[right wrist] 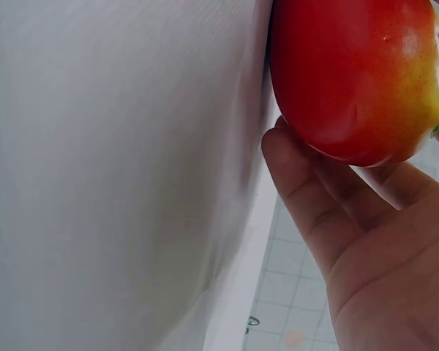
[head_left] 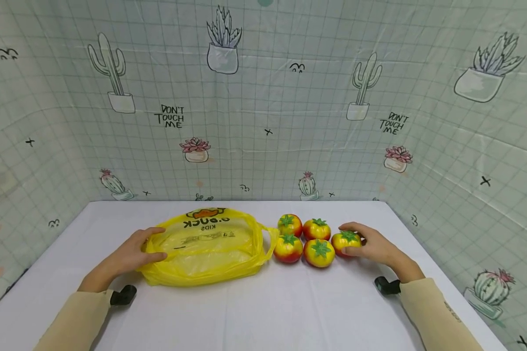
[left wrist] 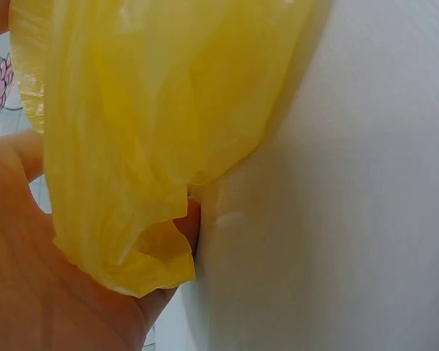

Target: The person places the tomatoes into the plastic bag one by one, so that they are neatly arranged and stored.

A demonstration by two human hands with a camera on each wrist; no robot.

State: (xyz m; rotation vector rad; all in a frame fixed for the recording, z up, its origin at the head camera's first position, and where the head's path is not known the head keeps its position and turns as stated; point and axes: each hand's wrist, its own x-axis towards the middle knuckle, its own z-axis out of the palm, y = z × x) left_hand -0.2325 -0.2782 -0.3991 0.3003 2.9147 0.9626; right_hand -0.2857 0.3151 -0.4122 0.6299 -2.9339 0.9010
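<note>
A yellow plastic bag (head_left: 206, 243) with printed lettering lies on its side on the left half of the table. At its left end is my left hand (head_left: 136, 251), thumb and fingers spread apart and touching the plastic. Up close in the left wrist view, the bag's crumpled end (left wrist: 132, 183) hides part of the fingers. My right hand (head_left: 369, 243) holds a toy tomato (head_left: 344, 240), red and yellow with a green leafy top, thumb on the near side and fingers round the far side. In the right wrist view, this tomato (right wrist: 358, 80) sits against the fingers (right wrist: 307, 197).
Several more toy tomatoes (head_left: 319, 253) stand grouped between the bag and my right hand. A bag handle (head_left: 271, 241) reaches close to the leftmost ones. The table (head_left: 263, 312) has a white cover. A patterned cloth wall (head_left: 263, 107) encloses the back and sides.
</note>
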